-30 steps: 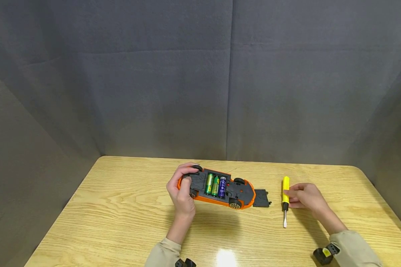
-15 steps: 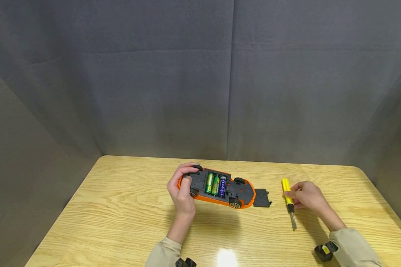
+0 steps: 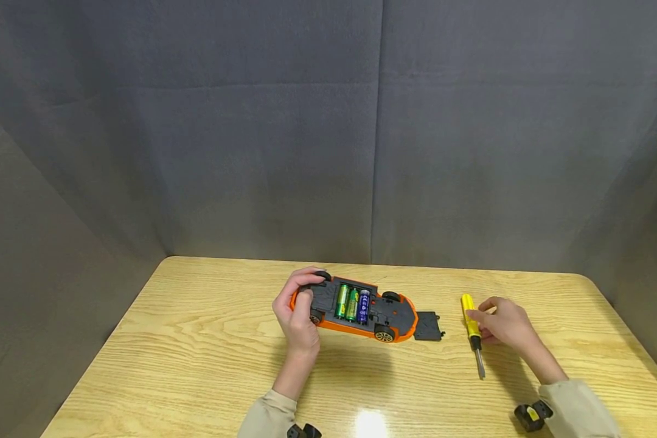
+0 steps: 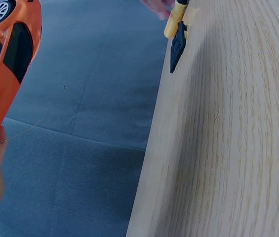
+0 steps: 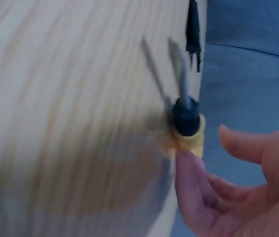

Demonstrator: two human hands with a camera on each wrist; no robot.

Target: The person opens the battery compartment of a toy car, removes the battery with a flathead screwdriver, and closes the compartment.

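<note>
Above our wooden desk [image 3: 197, 365], our left hand [image 3: 297, 316] grips the upturned toy car [image 3: 380, 310], long axis extending right; left of our spread right hand [image 3: 505, 320], touching it, the flathead screwdriver [image 3: 473, 327] points blade toward us.

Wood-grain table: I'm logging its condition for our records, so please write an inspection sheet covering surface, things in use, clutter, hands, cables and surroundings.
Surface: wood-grain table, with glare at the bottom of the head view
Things in use: orange toy car, held raised, underside and three batteries exposed; black cover, off the car; yellow-handled screwdriver
Clutter: nothing seen
Hands: left hand grips the toy car; right hand touches the yellow-handled screwdriver
Cables: nothing seen
Surroundings: grey fabric behind and at both sides
</note>
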